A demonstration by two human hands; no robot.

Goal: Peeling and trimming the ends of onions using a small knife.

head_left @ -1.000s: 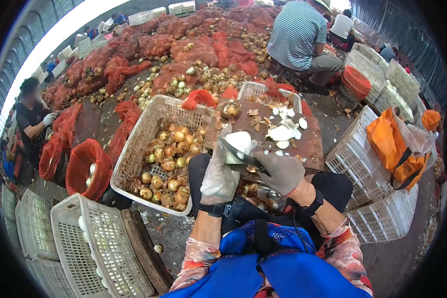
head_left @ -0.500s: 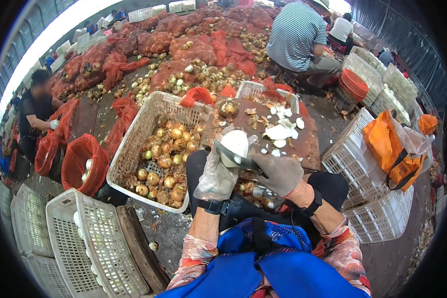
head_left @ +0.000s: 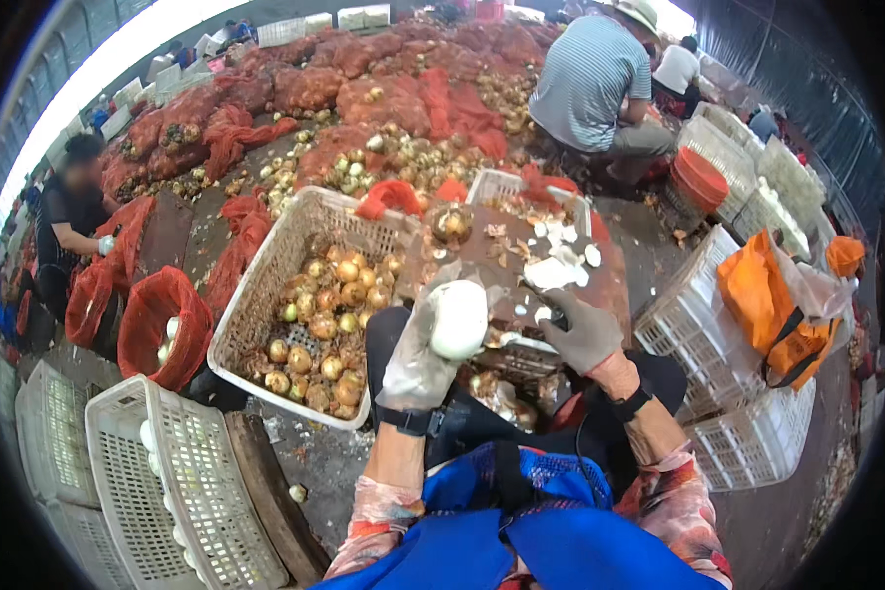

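Note:
A peeled white onion (head_left: 459, 320) rests in my gloved left hand (head_left: 418, 344), whose fingers wrap round its left side. My gloved right hand (head_left: 585, 329) is closed on a knife (head_left: 559, 317), apart from the onion; only a dark part of the knife shows clearly between the fingers. Beyond my hands lies a board (head_left: 600, 285) with white onion pieces (head_left: 558, 267), dry skins and one unpeeled onion (head_left: 451, 224) on it. At its left stands a white crate (head_left: 228, 339) holding many brown-skinned onions (head_left: 324, 295).
Left of me are a red mesh bag (head_left: 167, 359) with peeled onions and a white basket (head_left: 216, 462). On the right stand stacked white crates (head_left: 693, 300) under an orange bag (head_left: 772, 305). Ahead, a person in a striped shirt (head_left: 592, 84) sits near red onion sacks (head_left: 305, 87).
The knife has left the onion as my right hand moved right, away from it. My left hand has turned the onion, and its smooth white side now shows.

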